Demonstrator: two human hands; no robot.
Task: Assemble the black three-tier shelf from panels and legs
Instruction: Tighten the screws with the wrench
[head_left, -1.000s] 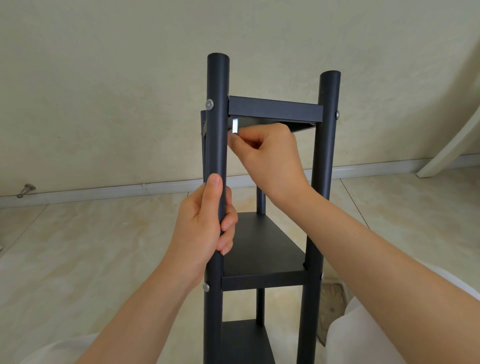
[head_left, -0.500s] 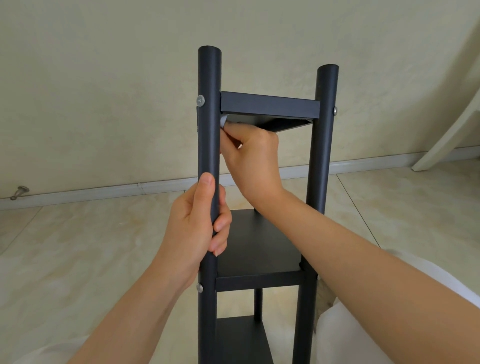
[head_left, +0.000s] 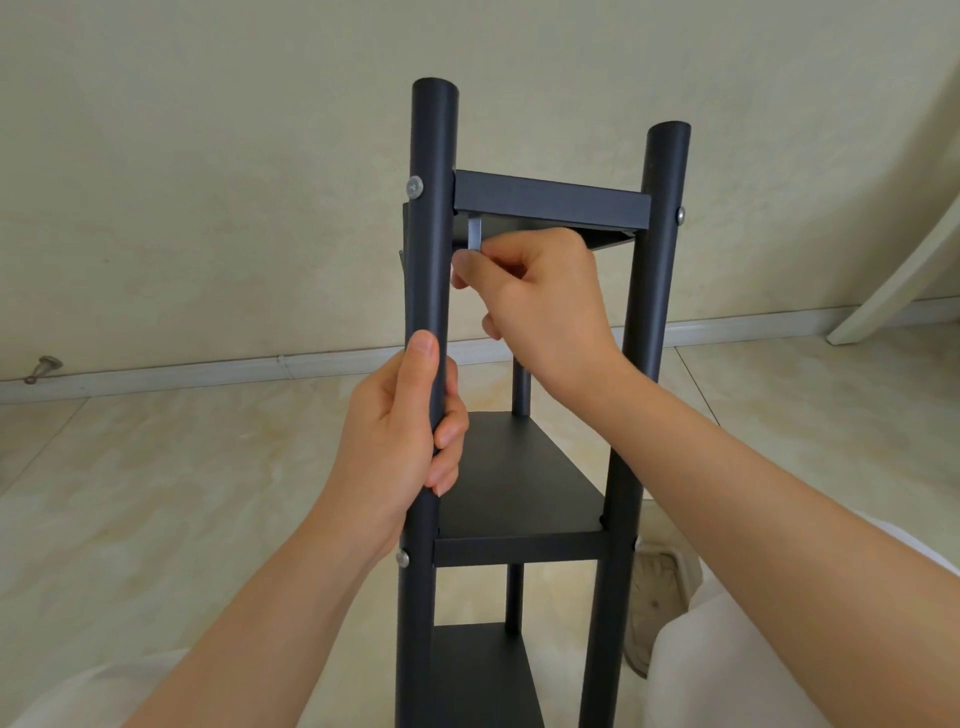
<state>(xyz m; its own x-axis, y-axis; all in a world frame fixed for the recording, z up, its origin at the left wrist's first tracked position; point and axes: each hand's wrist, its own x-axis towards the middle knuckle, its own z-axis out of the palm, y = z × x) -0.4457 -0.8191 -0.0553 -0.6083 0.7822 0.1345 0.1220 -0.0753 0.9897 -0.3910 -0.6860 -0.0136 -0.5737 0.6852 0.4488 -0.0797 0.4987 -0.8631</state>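
Left hand (head_left: 400, 441) grips leg (head_left: 431, 218); right hand (head_left: 540, 306) pinches hex key (head_left: 475, 234).

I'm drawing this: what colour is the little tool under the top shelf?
The little tool is shiny silver-grey, pinched by the right hand; head view shows it.

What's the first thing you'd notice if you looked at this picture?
A tall black shelf fills the middle of the view, with three panels fixed between round legs. The left hand grips the front left leg. The right hand pinches a small silver tool just under the top panel.
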